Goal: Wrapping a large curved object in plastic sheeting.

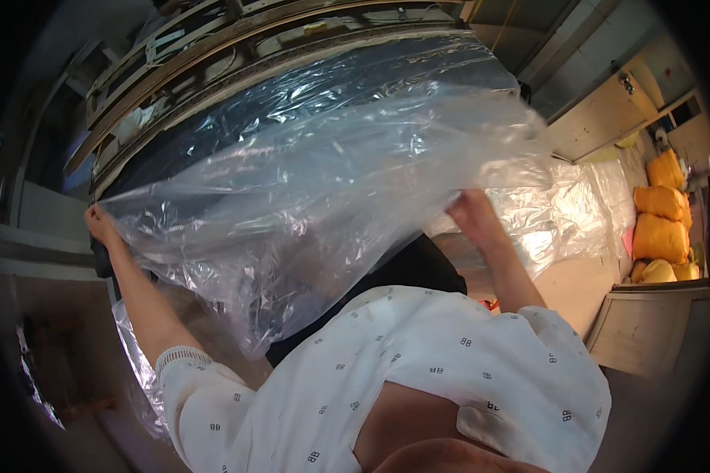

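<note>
Clear plastic sheet [323, 181]: left hand [99, 225], fingers pinching left corner; right hand [475, 217], at near edge, finger closure indiscernible.

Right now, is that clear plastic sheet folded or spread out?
Spread, though wrinkled: the clear plastic sheet stretches wide between the left hand and right hand.

The person wears a loose white top [426, 331] scattered with small dark marks [466, 342]. Its short left sleeve [213, 394] ends in a gathered, textured cuff [183, 357], and the neckline [384, 381] is open. Below shows a black garment [426, 268], perhaps trousers, its cut hard to tell. The left hand [99, 223] and right hand [473, 219] are bare.
</note>
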The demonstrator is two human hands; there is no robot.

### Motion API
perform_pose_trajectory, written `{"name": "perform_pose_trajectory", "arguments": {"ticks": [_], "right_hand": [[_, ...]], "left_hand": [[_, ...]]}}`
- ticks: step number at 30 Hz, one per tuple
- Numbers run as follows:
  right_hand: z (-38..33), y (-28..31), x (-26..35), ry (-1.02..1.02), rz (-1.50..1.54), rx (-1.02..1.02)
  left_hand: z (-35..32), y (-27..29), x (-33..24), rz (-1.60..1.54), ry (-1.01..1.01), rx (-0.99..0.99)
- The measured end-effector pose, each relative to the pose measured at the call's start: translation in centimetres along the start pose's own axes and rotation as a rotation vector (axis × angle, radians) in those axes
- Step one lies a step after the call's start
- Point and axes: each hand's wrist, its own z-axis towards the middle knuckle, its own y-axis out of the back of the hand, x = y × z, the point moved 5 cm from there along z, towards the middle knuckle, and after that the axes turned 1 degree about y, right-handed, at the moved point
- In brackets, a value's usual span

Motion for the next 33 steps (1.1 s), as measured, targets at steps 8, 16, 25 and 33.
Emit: {"name": "perform_pose_trajectory", "arguments": {"ticks": [8,16,25,33], "right_hand": [[1.2,21.6,-19.0,-0.277,0.875,-0.942],[16.6,28.7,-3.0,0.373,-0.828,-0.814],[15.3,7.6,-5.8,0.367,-0.537,-0.369],[17.6,5.0,3.9,0.206,0.445,0.059]], "left_hand": [[-2.3,-0.5,-7.6,0.04,-0.105,0.115],[-2.8,-0.6,-6.8,0.09,-0.07,0.064],[-3.9,5.4,-4.6,0.508,-0.074,0.191],[-3.8,6.5,-3.0,0.595,0.091,0.076]]}}
